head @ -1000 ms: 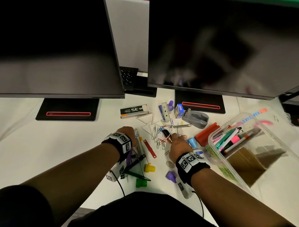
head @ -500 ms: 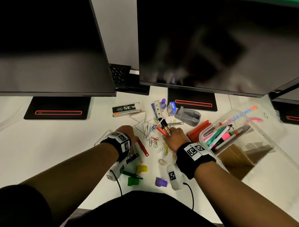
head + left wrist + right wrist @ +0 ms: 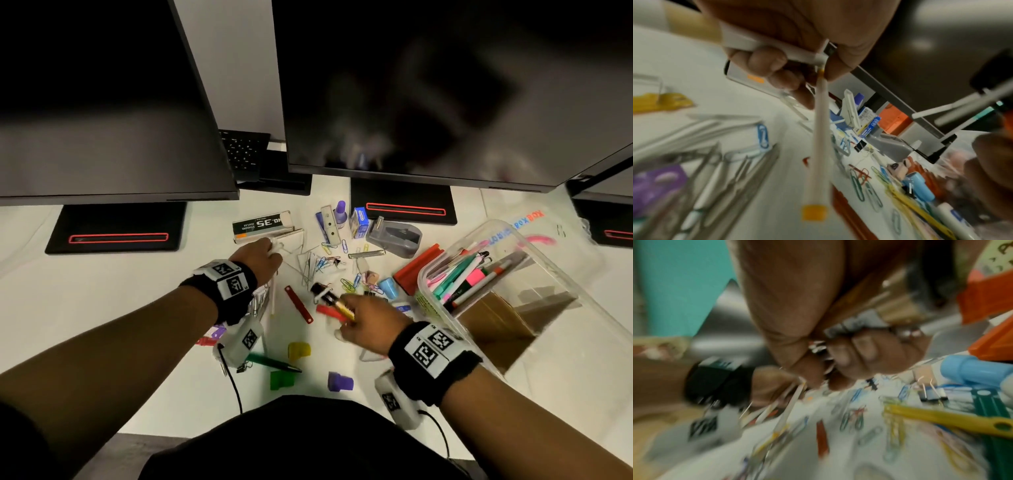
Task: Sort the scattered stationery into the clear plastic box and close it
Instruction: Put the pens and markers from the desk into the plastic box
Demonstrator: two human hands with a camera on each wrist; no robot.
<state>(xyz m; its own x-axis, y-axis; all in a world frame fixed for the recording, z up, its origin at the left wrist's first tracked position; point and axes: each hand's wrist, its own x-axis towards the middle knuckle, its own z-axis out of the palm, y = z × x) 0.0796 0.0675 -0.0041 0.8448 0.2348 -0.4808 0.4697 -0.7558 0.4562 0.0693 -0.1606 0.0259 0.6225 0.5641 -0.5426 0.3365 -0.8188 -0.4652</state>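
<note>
My left hand (image 3: 270, 250) hovers by the staples box (image 3: 262, 224) and grips a couple of white pens; one white pen with an orange cap (image 3: 273, 294) hangs down from it, seen close up in the left wrist view (image 3: 818, 146). My right hand (image 3: 346, 318) grips a bundle of pens (image 3: 330, 303), black, gold and red, above the paper clips (image 3: 322, 263); the right wrist view shows its fingers (image 3: 859, 350) curled round them. The clear plastic box (image 3: 424, 270) stands open at the right with several markers (image 3: 469, 277) inside.
A grey tape dispenser (image 3: 394, 236), a blue cap (image 3: 388, 287), a red bar (image 3: 416, 267), a red strip (image 3: 298, 305), a green pen (image 3: 274, 363) and yellow (image 3: 299, 351), green (image 3: 282, 379) and purple (image 3: 339, 381) caps lie scattered. Two monitors overhang the desk's back.
My left hand has moved away from me toward the staples box, lifting the white pens. My right hand has drawn back slightly toward me, still holding its bundle.
</note>
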